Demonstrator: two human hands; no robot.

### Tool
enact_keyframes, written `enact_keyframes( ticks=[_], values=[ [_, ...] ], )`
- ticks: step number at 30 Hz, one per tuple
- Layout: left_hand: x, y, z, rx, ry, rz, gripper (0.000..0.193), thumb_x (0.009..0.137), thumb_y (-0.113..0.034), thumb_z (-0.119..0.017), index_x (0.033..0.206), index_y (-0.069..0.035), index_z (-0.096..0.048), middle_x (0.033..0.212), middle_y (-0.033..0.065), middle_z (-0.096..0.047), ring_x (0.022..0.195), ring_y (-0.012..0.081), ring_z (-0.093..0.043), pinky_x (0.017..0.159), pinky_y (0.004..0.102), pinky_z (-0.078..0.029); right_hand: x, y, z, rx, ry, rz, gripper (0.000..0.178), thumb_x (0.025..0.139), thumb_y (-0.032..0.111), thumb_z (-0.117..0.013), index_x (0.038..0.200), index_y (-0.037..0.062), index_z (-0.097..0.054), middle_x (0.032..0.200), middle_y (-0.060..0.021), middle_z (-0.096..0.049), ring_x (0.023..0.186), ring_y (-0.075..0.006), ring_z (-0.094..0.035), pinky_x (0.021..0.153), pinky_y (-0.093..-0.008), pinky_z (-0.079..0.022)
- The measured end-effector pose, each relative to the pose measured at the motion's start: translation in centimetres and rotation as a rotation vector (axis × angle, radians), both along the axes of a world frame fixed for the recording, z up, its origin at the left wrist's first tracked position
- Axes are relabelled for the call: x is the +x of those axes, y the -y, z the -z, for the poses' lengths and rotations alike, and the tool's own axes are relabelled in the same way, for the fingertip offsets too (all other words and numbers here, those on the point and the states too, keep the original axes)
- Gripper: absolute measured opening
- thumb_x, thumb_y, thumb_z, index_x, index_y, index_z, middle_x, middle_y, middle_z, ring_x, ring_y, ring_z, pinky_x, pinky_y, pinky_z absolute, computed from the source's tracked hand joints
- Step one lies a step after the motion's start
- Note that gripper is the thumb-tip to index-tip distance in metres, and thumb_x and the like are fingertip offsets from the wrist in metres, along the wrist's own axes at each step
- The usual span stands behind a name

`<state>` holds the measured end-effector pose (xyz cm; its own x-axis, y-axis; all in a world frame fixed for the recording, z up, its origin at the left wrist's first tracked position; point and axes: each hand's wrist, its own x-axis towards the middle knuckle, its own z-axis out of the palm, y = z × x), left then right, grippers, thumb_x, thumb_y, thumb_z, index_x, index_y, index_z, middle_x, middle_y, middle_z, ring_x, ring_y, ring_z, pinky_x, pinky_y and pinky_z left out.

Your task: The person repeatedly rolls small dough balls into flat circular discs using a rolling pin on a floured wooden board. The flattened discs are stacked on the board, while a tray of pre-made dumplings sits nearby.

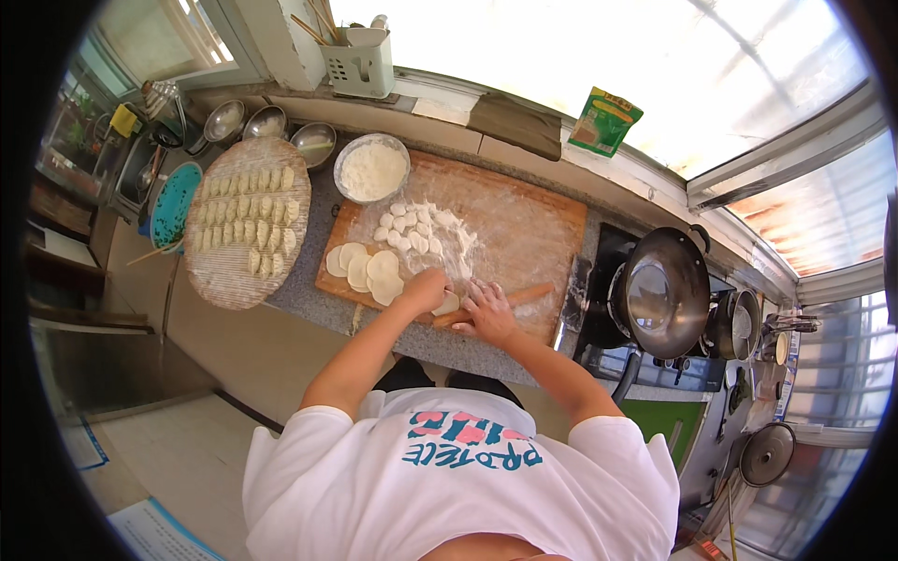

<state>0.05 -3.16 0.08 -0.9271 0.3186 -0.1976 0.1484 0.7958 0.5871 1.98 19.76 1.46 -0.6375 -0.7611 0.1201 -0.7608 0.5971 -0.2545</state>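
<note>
On the floured wooden board, my right hand lies over a wooden rolling pin, its palm on the pin. My left hand is closed at the edge of a round dough wrapper, which lies flat beside the pin. Its fingertips are partly hidden. Several rolled wrappers overlap to the left of my left hand. Small pieces of dough sit in loose flour beyond both hands.
A round tray of folded dumplings stands at the left, beside a turquoise basin. A flour bowl sits behind the board. To the right are a wok and a pot on the stove. A green packet stands on the sill.
</note>
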Motion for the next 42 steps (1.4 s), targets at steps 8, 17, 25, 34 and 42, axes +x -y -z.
enact_keyframes(
  ticks=[8, 17, 25, 34, 42],
  values=[
    [1.0, 0.0, -3.7, -0.078, 0.098, -0.263, 0.018, 0.082, -0.023, -0.077, 0.087, -0.006, -0.077, 0.088, 0.0164, -0.073, 0.088, 0.0359, -0.069, 0.079, 0.0472, -0.055, -5.3, 3.5, 0.6, 0.018, 0.044, 0.138, 0.080, 0.083, 0.073, -0.059, 0.121, 0.0021, -0.059, 0.148, -0.0224, -0.048, 0.138, -0.0413, -0.043, 0.120, -0.0544, -0.026],
    [0.9, -0.2, -1.2, 0.287, 0.117, -0.237, 0.015, 0.084, -0.016, -0.075, 0.094, -0.005, -0.076, 0.089, 0.0156, -0.074, 0.085, 0.0319, -0.071, 0.078, 0.0415, -0.054, 0.5, -2.0, 1.1, -0.048, 0.007, -0.044, 0.055, 0.076, 0.046, -0.080, 0.118, 0.0149, -0.063, 0.140, -0.0164, -0.053, 0.134, -0.0369, -0.048, 0.114, -0.0538, -0.037],
    [-2.0, 0.2, -1.3, 0.060, 0.159, 0.044, 0.017, 0.086, -0.020, -0.073, 0.095, -0.006, -0.076, 0.090, 0.0160, -0.074, 0.087, 0.0340, -0.070, 0.078, 0.0430, -0.054, -1.1, 0.5, 0.4, -0.070, 0.018, 0.072, 0.074, 0.078, 0.065, -0.071, 0.115, 0.0028, -0.060, 0.142, -0.0199, -0.052, 0.135, -0.0386, -0.046, 0.116, -0.0540, -0.032],
    [1.2, -0.5, -3.9, -0.006, 0.250, -0.278, 0.028, 0.080, -0.030, -0.080, 0.094, -0.006, -0.076, 0.091, 0.0143, -0.075, 0.087, 0.0345, -0.071, 0.076, 0.0449, -0.055, -3.5, 1.0, 0.9, -0.057, -0.004, -0.019, 0.068, 0.078, 0.065, -0.070, 0.110, 0.0065, -0.062, 0.139, -0.0212, -0.054, 0.130, -0.0399, -0.050, 0.114, -0.0545, -0.034],
    [2.6, -1.3, -2.1, 0.013, 0.059, -0.241, 0.012, 0.084, -0.014, -0.071, 0.093, -0.008, -0.076, 0.094, 0.0139, -0.072, 0.097, 0.0347, -0.068, 0.083, 0.0453, -0.053, 0.2, -2.3, 1.0, -0.089, -0.023, -0.035, 0.048, 0.075, 0.048, -0.080, 0.106, 0.0154, -0.064, 0.139, -0.0155, -0.056, 0.130, -0.0362, -0.052, 0.111, -0.0530, -0.039]
  ],
)
